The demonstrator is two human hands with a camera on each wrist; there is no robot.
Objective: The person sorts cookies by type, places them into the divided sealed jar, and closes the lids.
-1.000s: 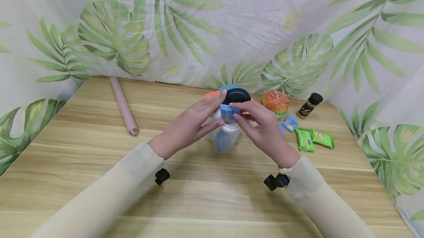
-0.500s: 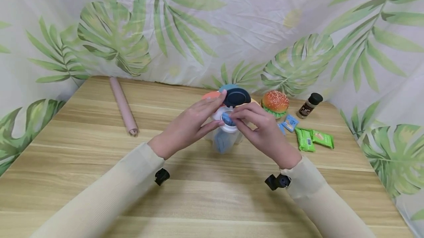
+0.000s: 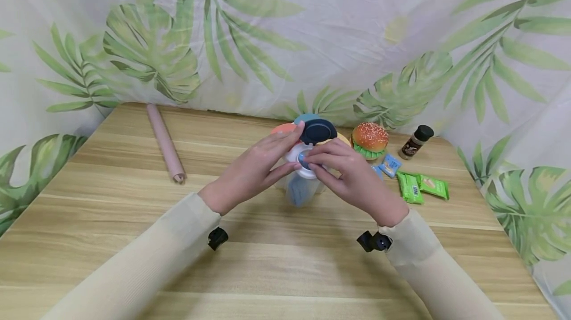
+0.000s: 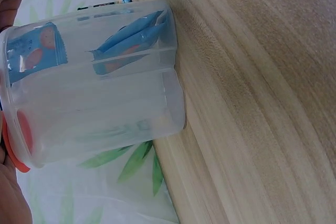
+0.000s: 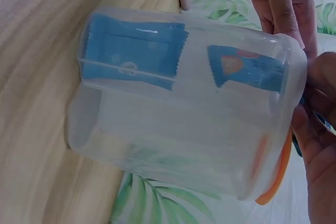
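A clear plastic storage container (image 4: 100,103) with separate compartments and coloured flip lids stands upright on the table. Its dark navy lid (image 3: 317,132) is raised over a round white opening. My left hand (image 3: 260,161) rests along the container top with fairly straight fingers, index at the navy lid and thumb by the opening's rim. The right hand (image 3: 350,169) pinches a blue snack packet (image 3: 303,159) at that opening. Through the wall, the lower part of this packet (image 5: 247,69) shows inside the neck. Another blue packet (image 5: 134,51) lies at the bottom of the same compartment.
Right of the container are a toy burger (image 3: 370,139), a black-capped seasoning bottle (image 3: 416,141), blue packets (image 3: 390,165) and green packets (image 3: 421,187). A rolled pink mat (image 3: 166,144) lies at the left. A leaf-print cloth (image 3: 250,37) hangs behind the table.
The blue packet has gone from above the rim down into the opening, pushed by my right fingers, so only a little shows on top. My left hand has stayed in place.
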